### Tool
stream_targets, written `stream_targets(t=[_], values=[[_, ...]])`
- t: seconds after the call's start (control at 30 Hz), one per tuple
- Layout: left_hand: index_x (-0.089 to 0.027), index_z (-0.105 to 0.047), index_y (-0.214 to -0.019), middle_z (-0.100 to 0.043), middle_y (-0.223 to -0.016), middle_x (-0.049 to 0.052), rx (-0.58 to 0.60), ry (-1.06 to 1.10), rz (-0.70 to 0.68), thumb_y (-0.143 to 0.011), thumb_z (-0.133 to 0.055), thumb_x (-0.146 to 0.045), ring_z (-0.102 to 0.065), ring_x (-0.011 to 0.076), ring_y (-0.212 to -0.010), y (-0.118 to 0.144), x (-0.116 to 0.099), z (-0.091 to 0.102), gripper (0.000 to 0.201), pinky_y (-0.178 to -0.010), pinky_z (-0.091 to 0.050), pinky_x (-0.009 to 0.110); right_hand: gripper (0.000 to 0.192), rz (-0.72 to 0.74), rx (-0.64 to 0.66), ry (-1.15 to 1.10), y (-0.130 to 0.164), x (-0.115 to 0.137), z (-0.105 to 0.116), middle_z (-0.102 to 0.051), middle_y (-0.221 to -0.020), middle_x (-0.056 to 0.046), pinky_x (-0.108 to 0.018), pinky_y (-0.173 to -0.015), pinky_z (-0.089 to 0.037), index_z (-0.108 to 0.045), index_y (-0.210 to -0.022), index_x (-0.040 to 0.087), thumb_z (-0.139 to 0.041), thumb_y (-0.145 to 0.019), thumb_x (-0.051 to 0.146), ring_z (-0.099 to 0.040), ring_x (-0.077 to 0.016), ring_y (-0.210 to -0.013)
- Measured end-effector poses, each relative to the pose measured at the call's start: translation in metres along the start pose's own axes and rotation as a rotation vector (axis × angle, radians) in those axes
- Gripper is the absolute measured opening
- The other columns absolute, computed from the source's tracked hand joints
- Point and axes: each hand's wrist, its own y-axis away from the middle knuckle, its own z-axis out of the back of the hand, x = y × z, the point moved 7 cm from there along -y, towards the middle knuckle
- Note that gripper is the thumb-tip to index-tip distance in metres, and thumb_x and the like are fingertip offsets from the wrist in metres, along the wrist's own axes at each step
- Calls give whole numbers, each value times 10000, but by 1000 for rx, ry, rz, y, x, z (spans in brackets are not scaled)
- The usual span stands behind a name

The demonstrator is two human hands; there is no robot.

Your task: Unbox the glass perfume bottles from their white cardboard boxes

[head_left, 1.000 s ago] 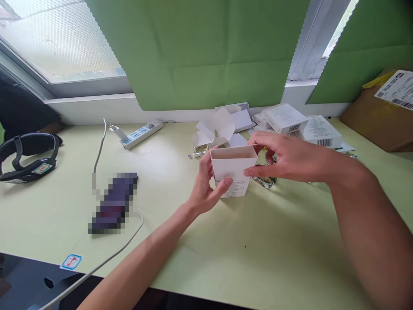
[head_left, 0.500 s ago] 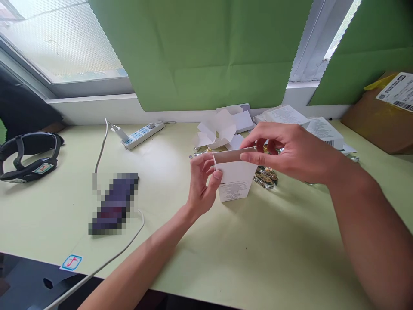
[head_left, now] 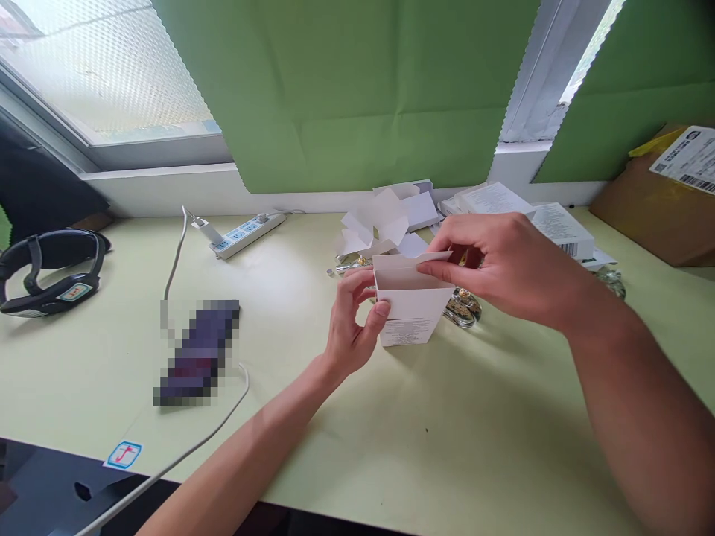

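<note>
A small white carton (head_left: 412, 305) with fine print on its lower front stands upright before me, its top flap raised at the back. My left hand (head_left: 353, 324) grips the carton's left side, thumb on the front and fingers behind. With thumb and fingers, my right hand (head_left: 483, 257) pinches the raised flap at its right end. Just right of the carton, partly behind it, lies a shiny glass bottle (head_left: 463, 307) with gold parts. More glass and gold pieces (head_left: 353, 263) show behind my left fingers. The carton's inside is mostly hidden.
Unfolded white cartons (head_left: 380, 223) lie at the back, with printed white boxes (head_left: 561, 229) to their right. A cardboard box (head_left: 659, 201) fills the right corner. Leftward are a power strip (head_left: 249, 234), a white cable (head_left: 212, 435), a blurred-out dark object (head_left: 201, 350) and a black headset (head_left: 53, 272).
The carton's back flap now stands higher and its opening shows wider. My right hand has shifted slightly right with the flap; my left hand keeps its grip.
</note>
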Motion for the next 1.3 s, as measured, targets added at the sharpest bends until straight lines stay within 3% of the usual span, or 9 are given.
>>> stream_targets(t=[0.23,0.43,0.73,1.0,1.3], values=[[-262,-466,-1239,-541,-1207,90,-37,65,45,-963,-509,-427,-593,190,-1034,-3,-4,2,325,-807,-524,349,301,10,23,-17,-1,-2,-3,-658,-776,-6,-326,-578,-365,-632,-734,236,-579,-904,479,-575,-169,-683],[-241,-528,-1084,-574,-1117,77,-95,207,260,-972,-475,-473,-583,185,-993,-7,-6,2,263,-698,-495,293,253,35,27,-3,-1,0,-5,-652,-768,-8,-315,-586,-354,-626,-716,227,-578,-911,381,-570,-168,-693],[-222,-553,-988,-580,-1037,57,-138,240,364,-939,-563,-410,-567,154,-907,-6,0,5,194,-671,-462,261,187,47,76,23,-3,0,-11,-660,-784,2,-298,-603,-367,-652,-763,218,-587,-904,323,-571,-153,-708],[-235,-528,-1082,-580,-1112,64,-75,314,355,-942,-554,-360,-592,180,-974,-6,3,1,190,-701,-499,285,138,38,78,0,-3,-2,-15,-674,-847,-4,-293,-605,-395,-655,-805,220,-582,-895,294,-586,-150,-717],[-230,-543,-1104,-603,-1130,77,-10,254,398,-946,-524,-387,-596,191,-959,-5,9,-2,223,-722,-495,302,122,48,94,27,-3,-4,-17,-674,-867,-14,-295,-605,-404,-636,-789,217,-591,-877,287,-597,-164,-741]])
